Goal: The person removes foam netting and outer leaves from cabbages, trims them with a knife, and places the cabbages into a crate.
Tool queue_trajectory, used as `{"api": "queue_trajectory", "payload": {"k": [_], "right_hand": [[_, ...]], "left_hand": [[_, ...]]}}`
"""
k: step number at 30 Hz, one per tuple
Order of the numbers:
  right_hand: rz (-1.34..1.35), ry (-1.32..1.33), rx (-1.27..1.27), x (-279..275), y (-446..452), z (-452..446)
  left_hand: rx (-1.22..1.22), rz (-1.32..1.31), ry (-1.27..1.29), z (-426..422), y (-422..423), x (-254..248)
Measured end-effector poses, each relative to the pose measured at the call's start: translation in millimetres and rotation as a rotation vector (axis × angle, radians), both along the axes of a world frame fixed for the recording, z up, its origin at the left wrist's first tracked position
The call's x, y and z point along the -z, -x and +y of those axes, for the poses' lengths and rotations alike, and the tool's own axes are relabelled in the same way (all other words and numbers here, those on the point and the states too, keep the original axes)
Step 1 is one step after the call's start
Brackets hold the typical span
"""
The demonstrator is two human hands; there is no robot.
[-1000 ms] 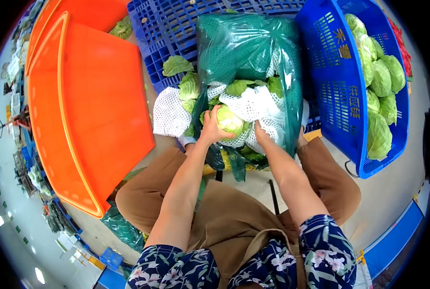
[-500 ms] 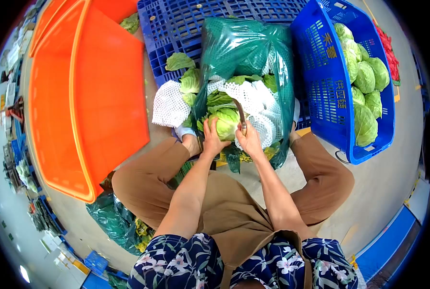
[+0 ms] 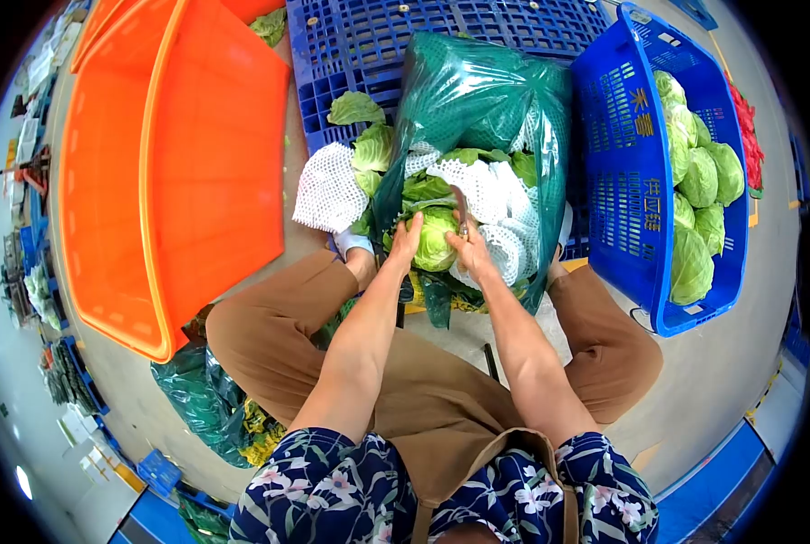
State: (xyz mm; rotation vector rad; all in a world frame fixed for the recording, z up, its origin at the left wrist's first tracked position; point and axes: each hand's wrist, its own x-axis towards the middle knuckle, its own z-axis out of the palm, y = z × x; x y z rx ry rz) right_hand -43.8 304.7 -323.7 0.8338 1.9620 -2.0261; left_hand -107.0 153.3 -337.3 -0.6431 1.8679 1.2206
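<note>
A pale green cabbage (image 3: 435,239) sits at the mouth of a green plastic bag (image 3: 478,91). My left hand (image 3: 406,243) is closed against its left side. On its right side, my right hand (image 3: 471,252) grips a curved knife (image 3: 461,201), with the fingers also touching the cabbage. The blade points up and away from me; its handle is mostly hidden in my hand. White foam net sleeves (image 3: 478,189) and loose outer leaves lie around the cabbage in the bag. Another white foam net (image 3: 326,189) lies to the left, beside torn cabbage leaves (image 3: 373,148).
An orange bin (image 3: 219,181) stands on the left. A blue crate (image 3: 615,181) with several cabbages (image 3: 699,178) is on the right. The bag rests on a blue pallet (image 3: 346,45). More green plastic (image 3: 201,399) lies on the floor by my left leg.
My left hand has moved from the cabbage's lower front to its left side. My right hand has come in against the cabbage with the knife. The whole view has shifted slightly.
</note>
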Motion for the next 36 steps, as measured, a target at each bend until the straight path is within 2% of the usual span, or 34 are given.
{"api": "queue_trajectory", "payload": {"k": [2, 3, 5, 6, 7, 8, 9, 10, 11, 12, 17, 18, 20, 22, 24, 27, 29, 30, 32, 33, 35, 36], "right_hand": [[-0.087, 0.073, 0.096, -16.9, 4.5, -3.5], [-0.077, 0.131, 0.139, -19.7, 2.7, -2.1], [-0.136, 0.300, 0.274, -48.4, -3.0, 6.2], [-0.067, 0.413, 0.346, -48.2, -13.7, 8.7], [0.000, 0.528, 0.415, -45.8, -25.0, 11.6], [0.102, 0.668, 0.528, -20.6, -42.0, 9.5], [0.139, 0.950, 0.652, -24.5, -50.6, 3.7], [0.175, 1.238, 0.761, -29.2, -55.8, -6.6], [0.375, 1.255, 0.690, -26.3, -56.5, -10.0], [0.575, 1.278, 0.617, -19.7, -58.7, -13.1], [0.286, 0.824, 0.697, -40.1, -47.4, 7.1], [0.230, 0.728, 0.675, -44.2, -44.7, 13.1], [0.119, 0.503, 0.516, -59.0, -38.5, 35.5], [0.154, 0.568, 0.510, -86.5, -27.8, 38.6], [0.193, 0.560, 0.524, -89.0, -5.7, 30.5], [-0.106, 0.280, 0.370, -51.3, 13.7, 29.6], [-0.199, -0.032, 0.359, -23.2, 18.8, 26.8], [-0.248, -0.189, 0.347, -9.4, 20.2, 25.1], [-0.185, -0.034, 0.430, 16.3, 15.6, 25.4], [-0.160, 0.020, 0.447, 19.2, 12.2, 24.8], [-0.170, 0.131, 0.531, 21.1, 5.6, 18.1], [-0.197, 0.064, 0.507, 21.1, 3.1, 15.2]], "left_hand": [[0.050, -0.054, 0.068, 10.9, 11.6, -20.7], [0.120, 0.018, 0.092, 13.1, 12.3, -15.2], [0.244, 0.177, 0.063, 20.9, 14.6, -41.6], [0.306, 0.259, 0.041, 31.0, 15.3, -65.6], [0.457, 0.452, 0.188, 48.9, 8.9, -99.6], [0.536, 0.506, 0.192, 64.6, 2.5, -134.5], [0.844, 0.304, 0.061, 83.0, 2.6, -164.5], [0.981, 0.515, 0.213, 104.2, -24.6, -159.7], [1.143, 0.544, 0.248, 112.0, -42.7, -179.3], [1.272, 0.751, 0.393, 116.6, -71.9, -152.8], [0.926, 0.852, 0.096, 92.5, -91.6, -138.3], [0.952, 0.716, 0.037, 88.9, -72.6, -155.5], [0.480, 0.695, -0.185, 76.5, -47.5, -138.8], [0.382, 0.756, 0.138, 54.2, -15.2, -95.7], [0.396, 0.668, 0.123, 38.4, 11.5, -68.6], [0.499, 0.543, 0.276, 40.1, 25.6, -50.5], [0.586, 0.431, 0.376, 45.6, 33.6, -35.8], [0.634, 0.323, 0.310, 42.8, 37.0, -27.1], [0.706, 0.099, 0.174, 26.3, 40.4, -11.7], [0.657, 0.053, 0.039, 18.0, 40.6, -12.3], [0.612, 0.103, -0.004, 5.1, 33.6, -17.1], [0.587, 0.133, -0.027, 0.9, 29.3, -13.7]]}}
